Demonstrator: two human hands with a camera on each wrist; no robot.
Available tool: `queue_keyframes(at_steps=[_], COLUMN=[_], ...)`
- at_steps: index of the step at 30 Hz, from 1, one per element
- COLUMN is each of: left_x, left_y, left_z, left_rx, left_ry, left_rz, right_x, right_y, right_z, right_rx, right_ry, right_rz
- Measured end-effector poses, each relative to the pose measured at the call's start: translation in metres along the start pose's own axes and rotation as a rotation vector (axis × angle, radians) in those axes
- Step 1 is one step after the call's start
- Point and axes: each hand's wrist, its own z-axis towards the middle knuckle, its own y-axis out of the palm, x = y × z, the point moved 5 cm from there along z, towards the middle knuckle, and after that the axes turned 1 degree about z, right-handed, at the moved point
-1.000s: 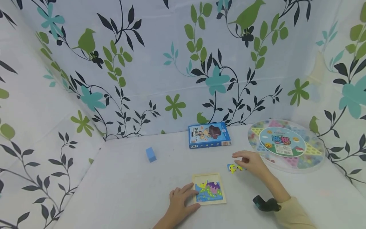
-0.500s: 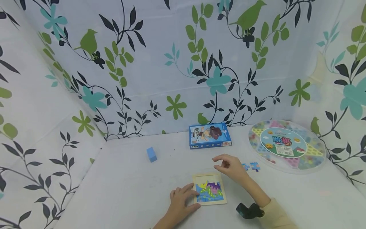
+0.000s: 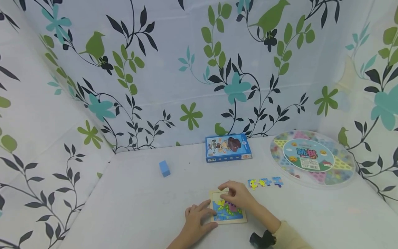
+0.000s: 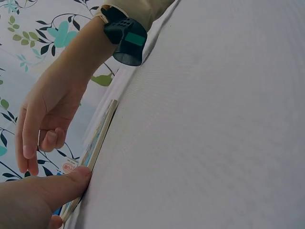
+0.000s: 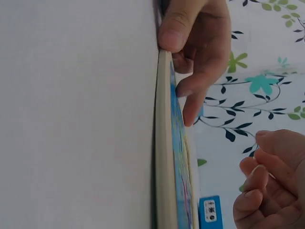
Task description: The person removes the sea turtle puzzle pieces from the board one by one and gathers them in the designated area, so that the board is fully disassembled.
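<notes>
A wooden puzzle tray (image 3: pixel 230 222) lies on the white table, its lower part filled with a colourful picture. At its left side my left hand (image 3: pixel 197 219) steadies it; in the right wrist view the left thumb (image 5: pixel 172 38) presses the tray's edge, with fingers reaching over the picture. My right hand (image 3: pixel 238 197) hovers over the tray's upper right, covering part of it. Its fingers bend loosely, and no piece shows between them in the right wrist view. Three loose puzzle pieces (image 3: pixel 265 182) lie in a row beyond the right hand.
At the back stands a blue game box (image 3: pixel 228 148) against the patterned curtain. A round board-game package (image 3: pixel 308 155) lies at the back right. To the left sits a small blue block (image 3: pixel 164 168). A black wrist camera (image 3: pixel 262 239) is strapped to the right arm.
My right hand has moved left and nearer, from above the loose pieces to over the tray, uncovering all three pieces. My left hand stays at the tray.
</notes>
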Motion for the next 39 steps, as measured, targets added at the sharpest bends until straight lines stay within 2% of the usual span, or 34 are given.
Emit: queue_keyframes(at_steps=[6, 13, 27, 39], left_x=[0.0, 0.002, 0.002, 0.002], left_y=[0.0, -0.001, -0.002, -0.001], left_z=[0.0, -0.001, -0.001, -0.001], left_rx=[0.01, 0.024, 0.025, 0.028], left_ry=[0.021, 0.038, 0.041, 0.043], left_rz=[-0.01, -0.017, -0.022, -0.022], right_x=[0.007, 0.013, 0.016, 0.016], right_y=[0.018, 0.025, 0.027, 0.026], right_z=[-0.006, -0.01, -0.01, -0.01], right_rx=[-0.066, -0.138, -0.182, -0.184], right_ry=[-0.015, 0.055, 0.113, 0.135], right_rz=[-0.003, -0.035, -0.065, -0.064])
